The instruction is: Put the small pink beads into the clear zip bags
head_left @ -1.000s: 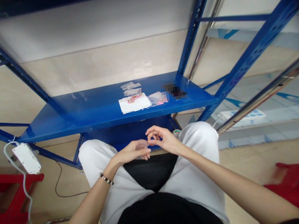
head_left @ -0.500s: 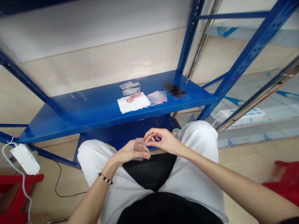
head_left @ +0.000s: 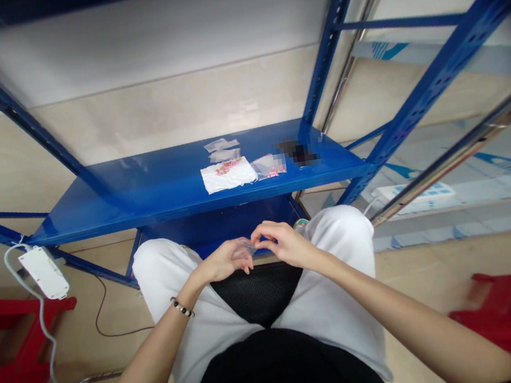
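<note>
Above my lap, a small clear plastic bag (head_left: pixel 245 250) is stretched between my two hands. My left hand (head_left: pixel 228 259), with a beaded bracelet (head_left: pixel 182 307) at the wrist, is closed on the bag's left part. The fingertips of my right hand (head_left: pixel 281 243) pinch its right edge. Whether anything lies inside the bag is too small to tell. Beyond the hands, on the blue shelf (head_left: pixel 150 191), a white cloth or paper (head_left: pixel 229 179) bears small pink pieces (head_left: pixel 227 167). Right of it lies a clear bag (head_left: pixel 269 166) with pink bits, and behind it several flat clear bags (head_left: pixel 223 151).
A dark blurred-out object (head_left: pixel 297 152) lies at the shelf's right. Blue rack posts (head_left: pixel 328 33) stand at both sides. A white power strip (head_left: pixel 43 272) hangs by its cable at left. Red stools (head_left: pixel 10 346) stand on the floor on both sides.
My right hand has moved slightly right, drawing the bag's edge with it. The fingers of my left hand have shifted on the bag. The things on the shelf lie as before.
</note>
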Action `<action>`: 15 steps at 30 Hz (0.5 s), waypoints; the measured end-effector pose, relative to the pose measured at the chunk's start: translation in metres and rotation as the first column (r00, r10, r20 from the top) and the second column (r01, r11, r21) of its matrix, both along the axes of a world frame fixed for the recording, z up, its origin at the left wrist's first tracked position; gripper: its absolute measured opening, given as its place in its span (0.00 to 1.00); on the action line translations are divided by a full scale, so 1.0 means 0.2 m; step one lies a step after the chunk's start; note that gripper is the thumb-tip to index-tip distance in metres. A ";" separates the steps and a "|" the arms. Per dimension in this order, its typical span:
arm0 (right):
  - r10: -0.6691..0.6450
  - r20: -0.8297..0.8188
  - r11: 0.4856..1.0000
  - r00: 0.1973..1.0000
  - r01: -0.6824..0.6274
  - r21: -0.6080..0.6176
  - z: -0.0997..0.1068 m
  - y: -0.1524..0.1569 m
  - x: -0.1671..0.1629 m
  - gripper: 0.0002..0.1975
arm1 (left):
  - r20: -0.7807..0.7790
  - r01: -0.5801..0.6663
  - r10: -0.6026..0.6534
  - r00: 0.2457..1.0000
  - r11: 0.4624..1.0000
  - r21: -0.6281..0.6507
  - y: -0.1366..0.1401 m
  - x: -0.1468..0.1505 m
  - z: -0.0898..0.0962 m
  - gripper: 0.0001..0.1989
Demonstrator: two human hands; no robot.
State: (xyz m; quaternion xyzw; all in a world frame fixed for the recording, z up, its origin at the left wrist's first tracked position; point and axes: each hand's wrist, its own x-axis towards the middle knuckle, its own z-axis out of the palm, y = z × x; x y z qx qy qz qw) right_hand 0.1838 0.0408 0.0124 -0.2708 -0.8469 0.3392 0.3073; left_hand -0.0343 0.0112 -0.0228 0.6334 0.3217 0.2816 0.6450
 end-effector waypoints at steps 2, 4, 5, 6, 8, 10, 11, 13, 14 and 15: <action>0.022 0.026 0.998 0.999 -0.024 0.066 -0.01 0.00 0.00 0.06 | -0.040 -0.015 0.017 0.999 0.999 0.030 0.00 0.00 -0.02 0.16; 0.024 0.040 0.995 0.999 -0.028 0.101 -0.01 0.01 0.00 0.05 | -0.066 -0.032 0.037 0.997 0.997 0.066 0.00 0.00 -0.03 0.13; 0.021 0.042 0.994 0.999 -0.025 0.108 -0.02 0.01 0.00 0.04 | -0.089 -0.046 0.055 0.994 0.994 0.100 0.01 0.00 -0.03 0.12; 0.016 0.042 0.994 0.999 -0.021 0.111 -0.02 0.01 0.00 0.03 | -0.126 -0.066 0.085 0.988 0.986 0.151 0.00 0.00 -0.03 0.12; 0.007 0.037 0.994 0.999 -0.011 0.112 -0.03 0.02 -0.01 0.03 | -0.229 -0.100 0.167 0.959 0.955 0.281 0.00 0.00 -0.02 0.13; 0.006 0.024 0.994 1.000 -0.008 0.106 -0.03 0.02 -0.01 0.03 | -0.309 -0.112 0.240 0.920 0.918 0.381 0.00 0.00 -0.01 0.13; 0.010 0.014 0.995 1.000 -0.011 0.097 -0.03 0.01 -0.02 0.04 | -0.324 -0.112 0.254 0.911 0.910 0.399 0.00 0.00 -0.01 0.13; 0.025 -0.015 0.998 1.000 -0.024 0.056 -0.03 0.00 -0.02 0.05 | -0.309 -0.113 0.243 0.920 0.917 0.383 -0.01 0.01 -0.02 0.13; 0.028 -0.029 0.999 0.999 -0.027 0.026 -0.03 0.00 -0.03 0.05 | -0.283 -0.117 0.229 0.931 0.924 0.363 -0.01 0.01 -0.02 0.14; 0.023 -0.041 1.000 0.999 -0.024 -0.010 -0.02 -0.01 -0.04 0.06 | -0.251 -0.119 0.211 0.945 0.934 0.338 -0.01 0.02 -0.03 0.15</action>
